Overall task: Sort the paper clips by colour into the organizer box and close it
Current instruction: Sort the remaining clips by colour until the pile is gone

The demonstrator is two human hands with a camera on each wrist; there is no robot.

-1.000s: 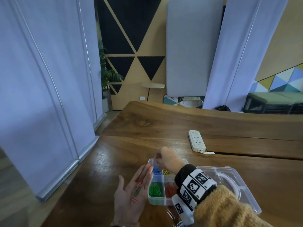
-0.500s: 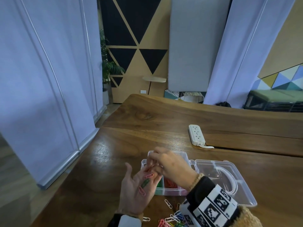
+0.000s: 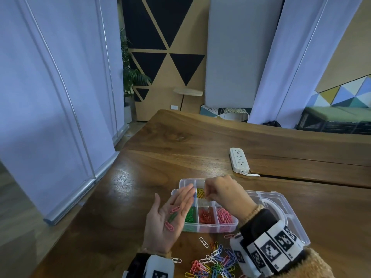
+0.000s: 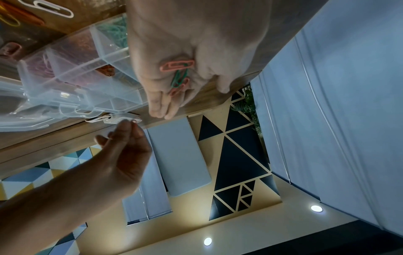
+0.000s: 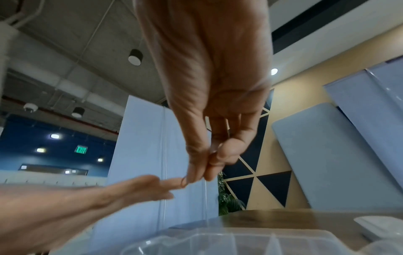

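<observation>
The clear organizer box stands open on the wooden table, its lid laid flat to the right. Green, red, pink and yellow clips fill separate compartments. My left hand lies palm up beside the box's left side, with two pink clips and a green clip resting on it. My right hand hovers over the box's middle and pinches a pale paper clip between thumb and forefinger. A pile of mixed loose clips lies in front of the box.
A white power strip lies on the table beyond the box. The table's left edge runs diagonally, with blue partition panels past it. A single white clip lies apart from the pile.
My right hand came from the box's far-left compartment to the left palm, pinched a clip there, and has now moved right over the box. The left hand stayed palm up.
</observation>
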